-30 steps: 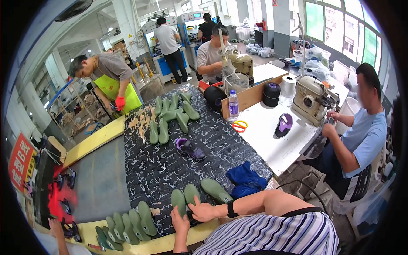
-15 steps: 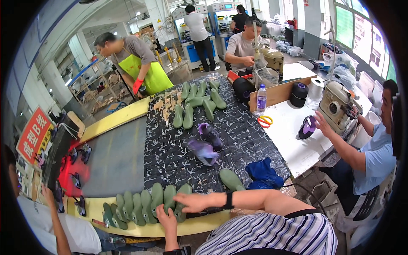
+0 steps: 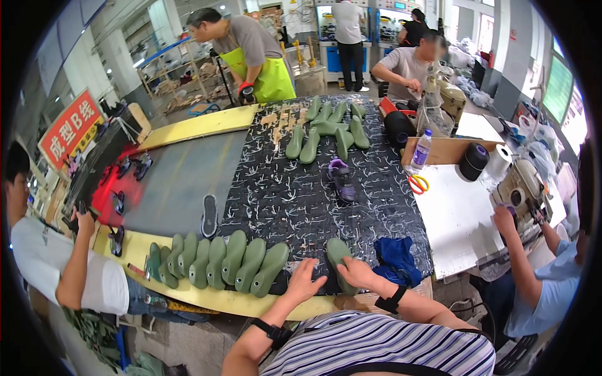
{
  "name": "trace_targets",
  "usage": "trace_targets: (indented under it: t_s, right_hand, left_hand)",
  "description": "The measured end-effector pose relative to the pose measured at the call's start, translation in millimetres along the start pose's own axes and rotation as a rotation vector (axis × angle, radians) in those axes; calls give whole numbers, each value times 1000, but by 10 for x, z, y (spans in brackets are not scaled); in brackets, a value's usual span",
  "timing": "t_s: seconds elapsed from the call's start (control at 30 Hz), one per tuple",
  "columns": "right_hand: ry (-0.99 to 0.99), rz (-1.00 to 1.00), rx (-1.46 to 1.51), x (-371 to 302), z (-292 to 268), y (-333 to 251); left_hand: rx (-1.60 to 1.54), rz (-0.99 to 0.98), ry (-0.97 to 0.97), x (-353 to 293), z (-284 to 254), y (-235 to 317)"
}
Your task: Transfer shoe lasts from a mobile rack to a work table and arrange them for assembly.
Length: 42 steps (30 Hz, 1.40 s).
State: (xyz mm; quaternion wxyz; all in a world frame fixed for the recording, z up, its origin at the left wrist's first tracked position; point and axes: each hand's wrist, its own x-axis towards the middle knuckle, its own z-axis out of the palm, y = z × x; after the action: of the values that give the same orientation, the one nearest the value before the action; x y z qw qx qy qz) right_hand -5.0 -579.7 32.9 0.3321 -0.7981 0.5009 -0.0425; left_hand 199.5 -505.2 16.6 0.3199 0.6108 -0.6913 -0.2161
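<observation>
A row of several green shoe lasts (image 3: 216, 262) lies along the near edge of the black patterned work surface (image 3: 295, 194). My left hand (image 3: 304, 282) rests flat on the surface just right of the last one in the row, fingers spread, holding nothing. My right hand (image 3: 357, 274) lies on a single green last (image 3: 338, 255) that stands apart to the right, fingers curled over its near end. A blue cloth (image 3: 395, 260) sits right beside that hand.
A purple shoe (image 3: 343, 180) lies mid-surface, with more green lasts (image 3: 326, 128) at the far end. A black insole (image 3: 209, 216) rests on the grey belt. People work at the left, far side and right, where a white table (image 3: 454, 216) holds scissors, a bottle and a sewing machine.
The view has swung right and closer. My right hand has left the row of lasts and come onto the single last on the right; my left hand has moved onto the surface beside the row.
</observation>
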Motion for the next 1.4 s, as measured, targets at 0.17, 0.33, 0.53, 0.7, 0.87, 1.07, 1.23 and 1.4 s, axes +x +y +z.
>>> trace_targets:
  t_s: [0.17,0.33,0.53,0.7,0.87,1.07,1.23,1.4]
  right_hand:
    - [-53,-175,364,397,182,179]
    - [62,-331,-40,859,139,-201]
    - [-269,-408,-568,1285,38,-233]
    - [-774,-190,-94,1168,-72,289]
    - [-893,151,596,293,-477,384]
    - [-716,367,1153,-10,-411,532]
    - [-613,288,1202,350,-392,267]
    - [-557,188,1296,1158,-201,-58]
  left_hand:
    - [-30,-86,-237,-30,209,167]
    - [-49,-262,-242,-169,356,255]
    - [-252,-244,-159,-236,101,-86]
    - [-186,-158,-120,-375,-50,-2]
    - [-285,-78,-214,-280,-259,44]
    - [-174,-76,63,-25,7,-124]
    - [126,-134,215,93,245,-566]
    - [233,-99,135,126,257,-651]
